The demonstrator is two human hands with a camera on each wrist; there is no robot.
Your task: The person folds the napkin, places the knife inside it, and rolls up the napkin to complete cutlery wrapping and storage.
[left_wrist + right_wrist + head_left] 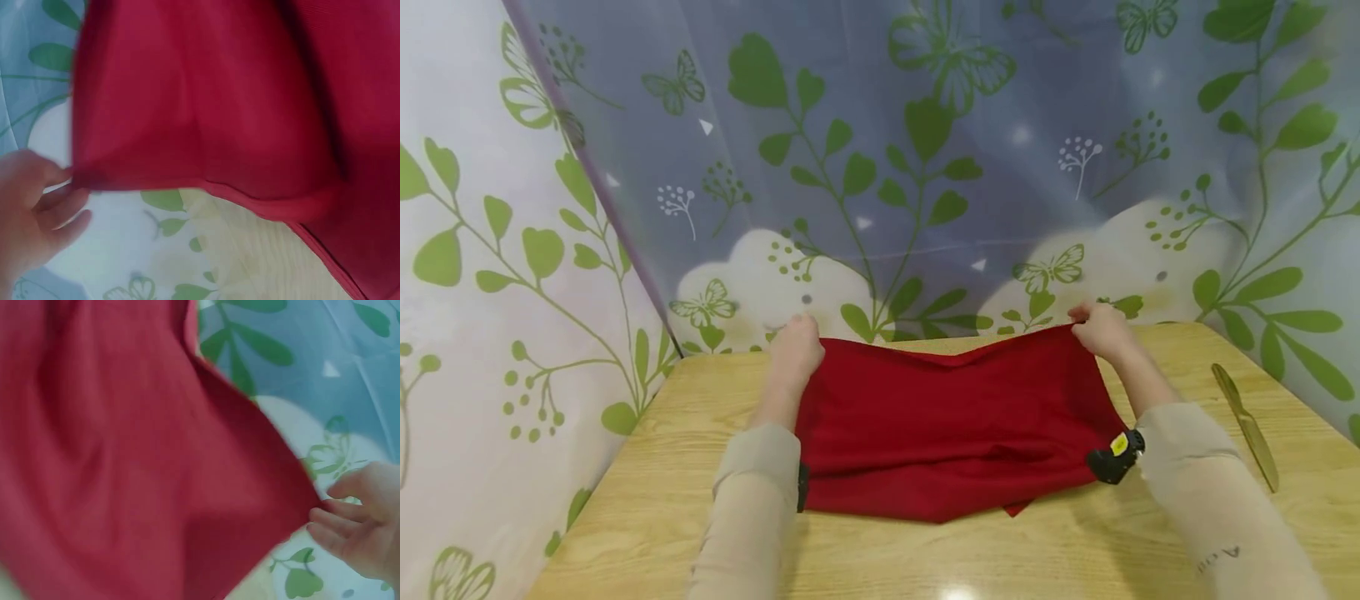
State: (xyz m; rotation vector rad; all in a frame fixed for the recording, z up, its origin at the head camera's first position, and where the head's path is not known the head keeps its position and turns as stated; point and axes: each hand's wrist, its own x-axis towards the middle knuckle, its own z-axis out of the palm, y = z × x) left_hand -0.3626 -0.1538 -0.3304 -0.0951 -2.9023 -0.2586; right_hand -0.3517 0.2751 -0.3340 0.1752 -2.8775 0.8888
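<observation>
A red cloth (940, 417) is stretched between both hands above the wooden table, its top edge sagging a little in the middle. My left hand (797, 350) pinches its upper left corner; in the left wrist view the thumb and fingers of that hand (44, 212) meet at the corner. At the upper right corner, my right hand (1103, 332) holds the cloth the same way, and the right wrist view shows its fingertips (319, 515) on the corner. The lower part of the cloth hangs in folds toward the near side, with one small tip poking out below.
A gold-coloured knife (1247, 429) lies on the right side of the wooden table (647, 467). Behind the table hangs a backdrop (1000, 192) with leaves and butterflies, and a similar patterned sheet (497, 250) covers the left side.
</observation>
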